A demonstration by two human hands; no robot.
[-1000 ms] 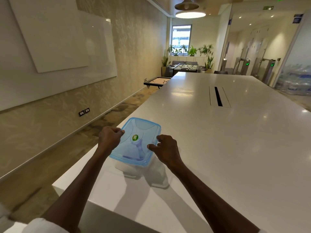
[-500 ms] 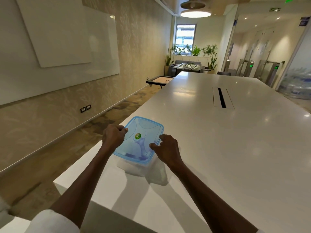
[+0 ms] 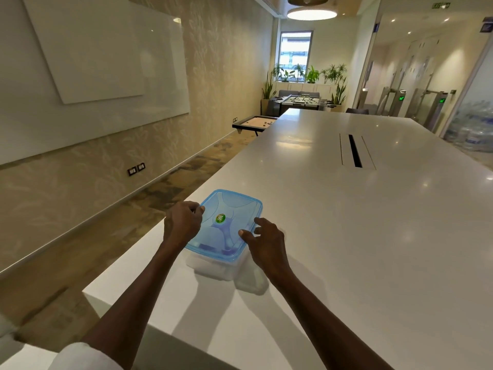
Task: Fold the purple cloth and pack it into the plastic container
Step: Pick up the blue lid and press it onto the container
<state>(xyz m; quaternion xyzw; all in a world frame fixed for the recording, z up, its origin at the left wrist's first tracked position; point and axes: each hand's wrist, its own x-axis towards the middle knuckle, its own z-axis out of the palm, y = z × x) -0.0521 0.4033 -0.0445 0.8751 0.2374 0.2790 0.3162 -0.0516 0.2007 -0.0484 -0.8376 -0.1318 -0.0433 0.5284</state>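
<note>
A clear plastic container with a translucent blue lid stands near the left corner of the white table. Purple cloth shows faintly through the lid. My left hand grips the lid's left edge, fingers curled on the rim. My right hand rests at the lid's right edge, its fingertips touching the rim with the fingers slightly spread.
The table's left edge and near corner lie close to the container, with the floor below. A cable slot sits in the table's middle farther away. A low game table and plants stand at the room's far end.
The container and both hands stay in the same place on the lid's edges. My right hand's fingers have spread a little. The camera view has shifted slightly.
</note>
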